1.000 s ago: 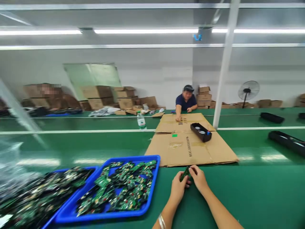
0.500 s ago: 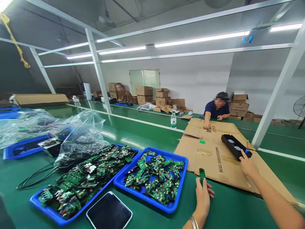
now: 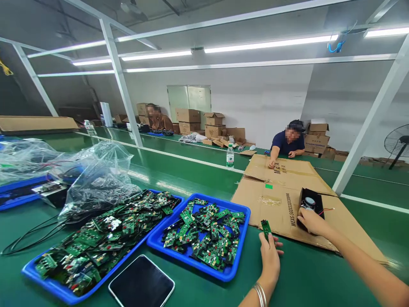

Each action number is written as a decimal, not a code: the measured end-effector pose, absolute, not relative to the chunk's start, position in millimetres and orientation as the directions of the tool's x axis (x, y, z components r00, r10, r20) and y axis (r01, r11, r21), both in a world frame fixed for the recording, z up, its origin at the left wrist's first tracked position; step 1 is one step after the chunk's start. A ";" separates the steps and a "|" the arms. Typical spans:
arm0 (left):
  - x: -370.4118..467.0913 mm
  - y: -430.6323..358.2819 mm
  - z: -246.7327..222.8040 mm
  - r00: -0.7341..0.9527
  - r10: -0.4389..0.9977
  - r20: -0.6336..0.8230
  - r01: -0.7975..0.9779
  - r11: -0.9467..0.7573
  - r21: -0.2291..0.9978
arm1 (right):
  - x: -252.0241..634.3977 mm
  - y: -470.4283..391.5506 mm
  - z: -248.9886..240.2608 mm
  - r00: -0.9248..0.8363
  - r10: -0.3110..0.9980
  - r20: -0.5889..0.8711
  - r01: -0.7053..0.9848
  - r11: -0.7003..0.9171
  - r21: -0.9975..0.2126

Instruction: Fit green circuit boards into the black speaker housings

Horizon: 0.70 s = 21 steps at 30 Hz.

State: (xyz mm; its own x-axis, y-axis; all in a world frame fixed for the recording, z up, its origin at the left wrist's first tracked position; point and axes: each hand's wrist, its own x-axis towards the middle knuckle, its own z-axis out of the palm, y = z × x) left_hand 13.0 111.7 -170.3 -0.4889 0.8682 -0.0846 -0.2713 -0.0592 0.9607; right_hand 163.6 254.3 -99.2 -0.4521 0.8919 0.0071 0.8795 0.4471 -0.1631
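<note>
My left hand pinches a small green circuit board upright, just right of a blue tray of similar boards. My right hand is at the near left edge of a black box, fingers bent against its wall; part of the box is hidden behind it. A round silver speaker shows inside the box, and thin red wires stick out to the right. The box rests on a flattened cardboard sheet.
A second blue tray heaped with boards lies at left, with a dark-screened tablet in front. Clear plastic bags lie behind. A bottle stands mid-table. A person leans on the far cardboard; another sits farther left.
The black box has turned on the cardboard to point more away from me, and my right hand has shifted left along with it. My left hand still holds the board.
</note>
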 end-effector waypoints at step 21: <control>8.0 110.0 -160.9 -0.276 0.952 0.130 0.024 -0.129 0.991 | 247.3 134.3 -100.7 -0.559 0.801 0.216 0.812 0.581 -0.052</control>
